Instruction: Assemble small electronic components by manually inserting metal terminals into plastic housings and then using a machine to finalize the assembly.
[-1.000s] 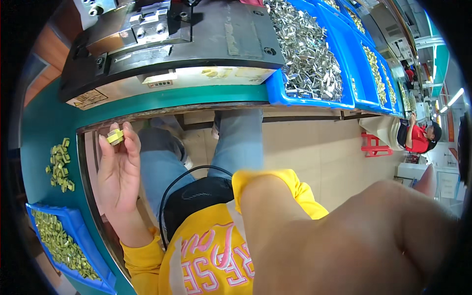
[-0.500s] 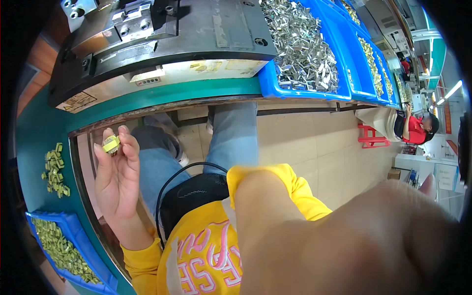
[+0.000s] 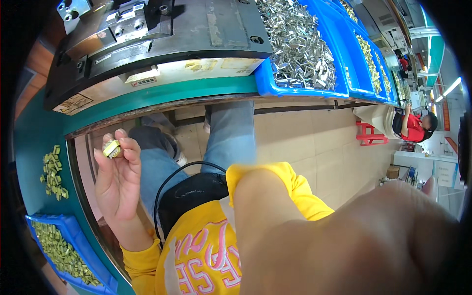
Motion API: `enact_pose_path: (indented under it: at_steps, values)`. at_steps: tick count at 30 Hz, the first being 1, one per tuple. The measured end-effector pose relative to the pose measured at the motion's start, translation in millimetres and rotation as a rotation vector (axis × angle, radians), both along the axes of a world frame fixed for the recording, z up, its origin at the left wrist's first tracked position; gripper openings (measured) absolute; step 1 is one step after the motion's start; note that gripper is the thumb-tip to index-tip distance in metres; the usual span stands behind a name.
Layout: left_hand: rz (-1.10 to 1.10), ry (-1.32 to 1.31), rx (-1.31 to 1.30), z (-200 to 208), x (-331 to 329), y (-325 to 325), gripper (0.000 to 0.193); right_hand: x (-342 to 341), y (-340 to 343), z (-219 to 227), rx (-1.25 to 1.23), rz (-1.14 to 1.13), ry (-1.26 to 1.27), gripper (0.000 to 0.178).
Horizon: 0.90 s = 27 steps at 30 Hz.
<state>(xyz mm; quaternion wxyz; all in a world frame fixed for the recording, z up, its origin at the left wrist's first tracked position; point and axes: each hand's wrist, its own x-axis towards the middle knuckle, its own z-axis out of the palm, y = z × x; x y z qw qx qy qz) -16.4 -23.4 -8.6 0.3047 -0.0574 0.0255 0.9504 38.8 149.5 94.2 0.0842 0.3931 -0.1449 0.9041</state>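
My left hand [image 3: 118, 182] is raised palm up beside the green bench edge. Its thumb and fingertips pinch a small yellow-green metal part [image 3: 111, 148]. Left of the hand, a loose pile of the same parts [image 3: 51, 172] lies on the green bench top [image 3: 34, 132]. My right arm [image 3: 354, 236], in a yellow short sleeve, fills the lower right close to the camera and is blurred. Its hand is out of the picture.
A grey press machine [image 3: 162, 29] stands on the bench ahead. Beside it are blue bins [image 3: 265, 81] of silver metal pieces [image 3: 300, 44]. Another blue bin [image 3: 73, 226] of yellow-green parts is at lower left. A black bag [image 3: 191, 196] lies on my lap. A person in red [image 3: 415, 128] sits far right near a red stool [image 3: 368, 133].
My left hand has kept its pinch on the small part and sunk slightly lower in the view. The right arm still covers the lower right.
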Motion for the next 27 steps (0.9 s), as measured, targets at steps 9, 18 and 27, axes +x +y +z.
enact_pose_path:
  at_steps: [9, 18, 27]
  values:
    - [-0.017, 0.144, -0.112, -5.0, 4.4, -4.3, 0.028, -1.9, -4.0, -8.2, 0.026, -0.05, 0.066, 0.048]
    - [0.032, 0.121, -0.121, -3.0, 3.8, -5.4, 0.029, -11.0, -12.1, -15.4, 0.054, -0.105, 0.14, 0.052]
    - [0.107, 0.132, -0.106, 0.2, 8.2, -23.6, 0.024, -18.0, -7.1, -13.9, -0.03, -0.034, 0.226, 0.057]
